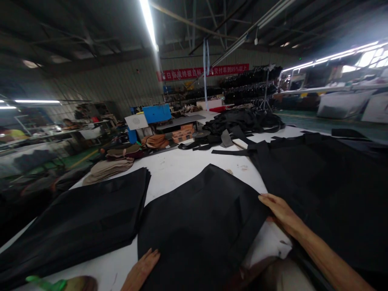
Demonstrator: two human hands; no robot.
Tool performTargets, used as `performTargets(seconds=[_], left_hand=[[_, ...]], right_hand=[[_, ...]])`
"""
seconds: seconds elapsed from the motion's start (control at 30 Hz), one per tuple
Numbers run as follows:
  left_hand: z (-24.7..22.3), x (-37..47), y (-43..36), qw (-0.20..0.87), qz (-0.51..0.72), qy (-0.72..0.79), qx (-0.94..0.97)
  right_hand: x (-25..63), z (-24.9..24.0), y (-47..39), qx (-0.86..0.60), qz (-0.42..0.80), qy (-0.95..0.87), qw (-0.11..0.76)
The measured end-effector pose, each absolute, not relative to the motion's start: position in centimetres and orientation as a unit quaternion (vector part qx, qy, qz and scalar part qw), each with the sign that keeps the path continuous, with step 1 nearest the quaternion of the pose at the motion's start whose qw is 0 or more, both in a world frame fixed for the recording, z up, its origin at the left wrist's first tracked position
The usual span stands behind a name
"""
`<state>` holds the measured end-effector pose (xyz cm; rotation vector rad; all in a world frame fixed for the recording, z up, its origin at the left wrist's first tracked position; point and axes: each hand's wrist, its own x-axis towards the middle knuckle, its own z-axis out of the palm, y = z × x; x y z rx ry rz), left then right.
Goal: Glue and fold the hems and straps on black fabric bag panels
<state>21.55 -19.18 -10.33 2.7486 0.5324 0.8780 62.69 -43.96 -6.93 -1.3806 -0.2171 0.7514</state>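
"What has the right grip?"
"The right corner of a black cloth, pinched between thumb and fingers."
"And the left grip?"
"Released; its fingers rest on the cloth's near left edge."
"Where does the cloth lie?"
"Spread over the near middle of the white surface, between a pile of black sheets to the left and more black fabric to the right."
"Farther out?"
"A tan stack beyond the pile, black straps along the far edge, then a blue box and a red banner on the wall."
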Motion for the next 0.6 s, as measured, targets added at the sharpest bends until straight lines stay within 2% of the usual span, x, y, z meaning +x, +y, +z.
performTargets(seconds=[0.3,0.6], left_hand=[[-11.6,22.4,-17.9,0.140,0.284,0.128,0.940],[-10.8,21.2,-23.1,0.182,0.340,0.215,0.897]], right_hand=[[64.6,-6.0,-43.1,-0.671,0.313,-0.144,0.656],[63.1,-2.7,-45.5,-0.615,0.347,-0.226,0.671]])
